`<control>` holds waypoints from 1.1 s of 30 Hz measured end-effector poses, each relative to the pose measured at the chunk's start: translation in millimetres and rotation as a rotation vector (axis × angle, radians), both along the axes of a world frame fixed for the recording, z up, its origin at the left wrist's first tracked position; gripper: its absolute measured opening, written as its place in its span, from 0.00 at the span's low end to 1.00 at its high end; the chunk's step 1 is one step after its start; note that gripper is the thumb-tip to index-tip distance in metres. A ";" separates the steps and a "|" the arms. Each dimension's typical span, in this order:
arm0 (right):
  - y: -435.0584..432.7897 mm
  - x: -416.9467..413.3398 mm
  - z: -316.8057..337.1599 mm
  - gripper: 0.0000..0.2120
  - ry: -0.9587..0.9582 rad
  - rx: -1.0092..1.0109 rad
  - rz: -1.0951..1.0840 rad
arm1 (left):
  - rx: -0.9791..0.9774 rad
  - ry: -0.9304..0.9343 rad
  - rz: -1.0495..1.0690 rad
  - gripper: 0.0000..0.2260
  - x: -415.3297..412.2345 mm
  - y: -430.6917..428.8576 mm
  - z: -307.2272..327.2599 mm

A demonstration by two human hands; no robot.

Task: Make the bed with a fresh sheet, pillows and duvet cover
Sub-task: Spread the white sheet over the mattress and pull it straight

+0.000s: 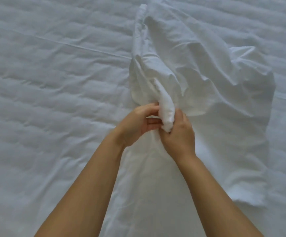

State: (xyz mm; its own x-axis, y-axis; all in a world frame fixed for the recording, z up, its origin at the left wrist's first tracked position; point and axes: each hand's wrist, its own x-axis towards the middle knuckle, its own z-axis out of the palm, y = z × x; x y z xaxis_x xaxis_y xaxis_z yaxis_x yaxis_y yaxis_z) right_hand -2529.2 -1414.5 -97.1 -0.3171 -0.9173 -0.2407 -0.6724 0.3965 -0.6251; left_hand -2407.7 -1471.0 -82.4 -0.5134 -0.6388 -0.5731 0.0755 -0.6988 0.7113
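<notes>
Hands meet low over the middle of the bed, both closed on the same twisted tail of cloth. The left hand (138, 124) curls its fingers and thumb against the near-left side of the rolled white corner (166, 108). The right hand (178, 134) wraps round its lower end from the right, so the two hands sit almost touching with only the roll between them.

The roll belongs to a rumpled white cotton cover (198, 57); whether it is a pillowcase or the duvet cover cannot be told. Its bulk lies beyond the hands, running away from the person and leaning to the right. The long axis points toward the far side of the bed, with one loose flap trailing back along the right forearm. It rests on the smooth pale sheet (53, 82) stretched over the quilted mattress; no edge of the bed is in view.

Judging by this, the next move is likely to open or spread the cover. Since most of the cloth lies ahead and right, the right hand is better placed to draw it outward.
</notes>
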 end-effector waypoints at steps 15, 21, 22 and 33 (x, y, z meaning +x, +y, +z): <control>-6.0 -65.9 -8.3 0.16 -0.850 0.073 -0.414 | 0.173 -0.126 0.332 0.51 -69.0 4.2 -51.7; 19.7 -74.4 -2.9 0.14 -1.041 0.175 -0.464 | -0.119 -0.516 -0.035 0.44 -48.3 24.8 -32.2; 25.8 -73.0 0.6 0.14 -1.049 0.187 -0.460 | -0.232 -0.557 -0.039 0.38 -43.4 32.0 -23.7; 62.6 80.3 85.1 0.09 -1.167 0.243 -0.160 | -0.557 -0.908 0.056 0.19 134.7 77.8 118.4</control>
